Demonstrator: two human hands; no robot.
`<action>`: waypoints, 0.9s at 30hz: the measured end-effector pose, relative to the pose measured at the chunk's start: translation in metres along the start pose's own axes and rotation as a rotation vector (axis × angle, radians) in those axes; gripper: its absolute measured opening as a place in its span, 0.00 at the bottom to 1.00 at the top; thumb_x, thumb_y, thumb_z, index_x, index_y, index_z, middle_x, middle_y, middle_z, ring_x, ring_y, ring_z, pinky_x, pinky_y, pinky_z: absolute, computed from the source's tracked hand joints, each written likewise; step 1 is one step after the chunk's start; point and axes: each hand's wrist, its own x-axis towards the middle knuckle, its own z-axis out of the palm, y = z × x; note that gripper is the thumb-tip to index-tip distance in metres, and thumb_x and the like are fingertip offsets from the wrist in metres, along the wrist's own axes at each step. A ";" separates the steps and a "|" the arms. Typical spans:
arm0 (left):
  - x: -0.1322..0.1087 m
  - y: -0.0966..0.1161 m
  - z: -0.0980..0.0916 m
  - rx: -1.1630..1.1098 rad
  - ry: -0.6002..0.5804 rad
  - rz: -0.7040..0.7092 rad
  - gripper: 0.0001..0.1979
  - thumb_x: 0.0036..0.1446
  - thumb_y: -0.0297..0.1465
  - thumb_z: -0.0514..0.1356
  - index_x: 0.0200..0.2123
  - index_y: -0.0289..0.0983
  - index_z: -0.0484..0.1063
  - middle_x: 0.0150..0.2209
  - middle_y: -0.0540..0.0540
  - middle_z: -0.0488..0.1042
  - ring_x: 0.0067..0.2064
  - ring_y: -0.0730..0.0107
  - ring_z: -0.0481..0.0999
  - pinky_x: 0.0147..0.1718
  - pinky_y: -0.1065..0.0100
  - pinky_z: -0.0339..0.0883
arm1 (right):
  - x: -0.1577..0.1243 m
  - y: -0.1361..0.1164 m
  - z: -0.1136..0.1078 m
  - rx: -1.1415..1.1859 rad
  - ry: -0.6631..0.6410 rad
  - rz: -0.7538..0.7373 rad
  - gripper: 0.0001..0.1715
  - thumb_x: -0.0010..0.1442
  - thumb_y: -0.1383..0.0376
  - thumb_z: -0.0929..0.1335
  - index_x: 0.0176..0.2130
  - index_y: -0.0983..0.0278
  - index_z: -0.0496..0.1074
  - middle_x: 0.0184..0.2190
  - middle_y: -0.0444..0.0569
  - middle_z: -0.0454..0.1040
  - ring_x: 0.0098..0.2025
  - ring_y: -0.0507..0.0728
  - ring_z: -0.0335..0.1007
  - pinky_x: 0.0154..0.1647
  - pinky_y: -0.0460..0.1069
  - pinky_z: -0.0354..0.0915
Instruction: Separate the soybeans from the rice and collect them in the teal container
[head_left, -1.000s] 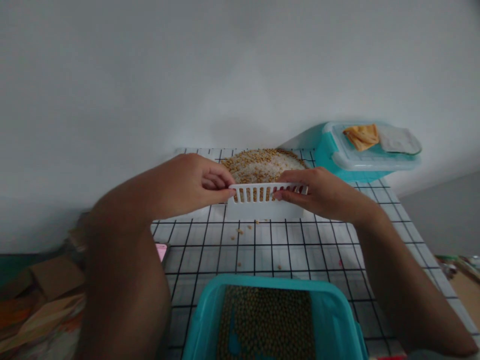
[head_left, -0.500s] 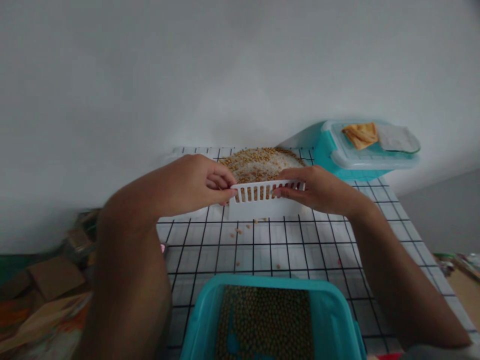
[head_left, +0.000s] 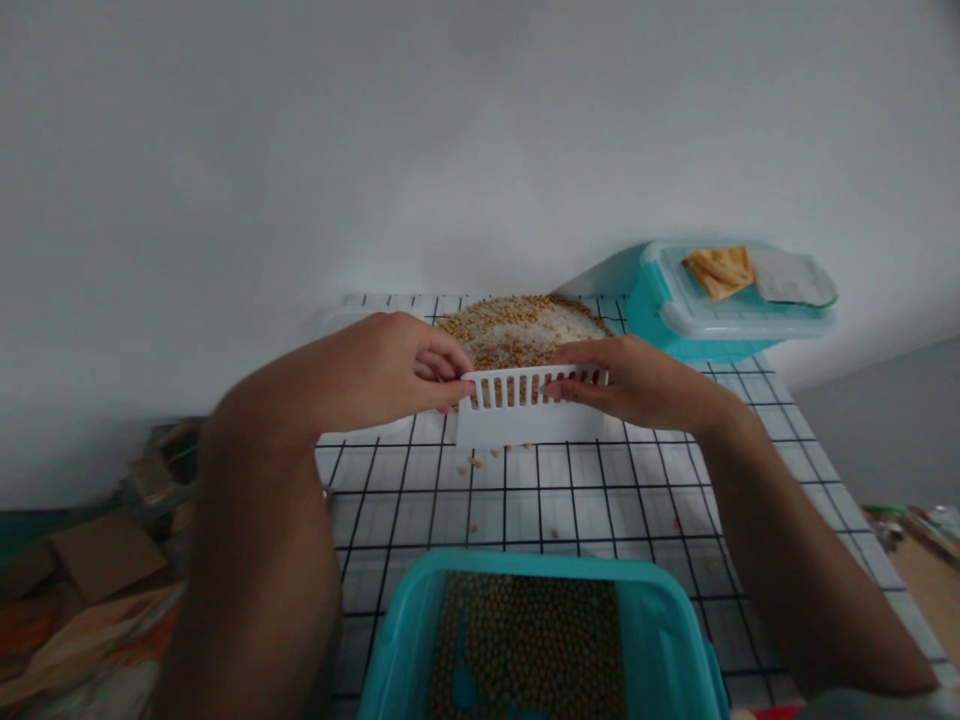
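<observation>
A white slotted plastic basket (head_left: 525,426) is on the grid-patterned table, at the near edge of a heap of yellow beans and pale grains (head_left: 517,325). My left hand (head_left: 431,365) pinches the upper left corner of its rim. At the right part of the rim, my right hand (head_left: 611,370) grips it with the thumb on the near side and the fingers behind, seen through the slots. Beans show through the slots; I cannot tell whether they are inside it or behind. A few loose beans (head_left: 474,462) lie just in front.
Close to me stands a teal tub (head_left: 540,564) holding dark round beans and a blue object. At the back right is a teal box with a clear lid (head_left: 720,325), bearing a yellow cloth (head_left: 718,272) and a whitish cloth (head_left: 793,277). Cardboard (head_left: 109,555) lies at lower left; a wall rises behind.
The basket's near face has come slightly lower and nearer to me. Both hands keep their hold on its rim, and the view has shifted a little.
</observation>
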 end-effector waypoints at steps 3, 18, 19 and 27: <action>0.001 -0.002 0.000 0.009 -0.017 -0.003 0.15 0.57 0.43 0.65 0.42 0.40 0.77 0.39 0.50 0.82 0.38 0.67 0.82 0.36 0.75 0.73 | -0.001 0.000 0.000 -0.003 -0.016 -0.002 0.14 0.67 0.57 0.66 0.44 0.63 0.77 0.34 0.45 0.77 0.33 0.51 0.69 0.36 0.47 0.59; 0.006 -0.013 0.001 -0.043 -0.083 -0.030 0.12 0.58 0.40 0.64 0.42 0.41 0.77 0.38 0.52 0.82 0.39 0.66 0.82 0.37 0.73 0.75 | -0.001 -0.003 0.001 -0.041 -0.084 0.017 0.12 0.67 0.58 0.66 0.43 0.62 0.76 0.33 0.45 0.78 0.34 0.52 0.70 0.34 0.47 0.58; 0.006 -0.014 0.001 -0.038 -0.090 -0.032 0.12 0.58 0.41 0.64 0.42 0.42 0.76 0.38 0.52 0.82 0.39 0.66 0.82 0.37 0.73 0.75 | -0.001 -0.003 0.001 -0.043 -0.089 0.020 0.12 0.67 0.58 0.66 0.43 0.62 0.76 0.33 0.45 0.78 0.34 0.52 0.70 0.34 0.47 0.58; 0.006 -0.017 0.002 -0.064 -0.140 -0.048 0.08 0.56 0.35 0.65 0.41 0.44 0.77 0.39 0.54 0.82 0.41 0.68 0.82 0.38 0.75 0.74 | -0.001 -0.004 0.003 -0.057 -0.128 0.050 0.14 0.67 0.56 0.66 0.42 0.62 0.76 0.31 0.45 0.76 0.31 0.51 0.68 0.31 0.46 0.56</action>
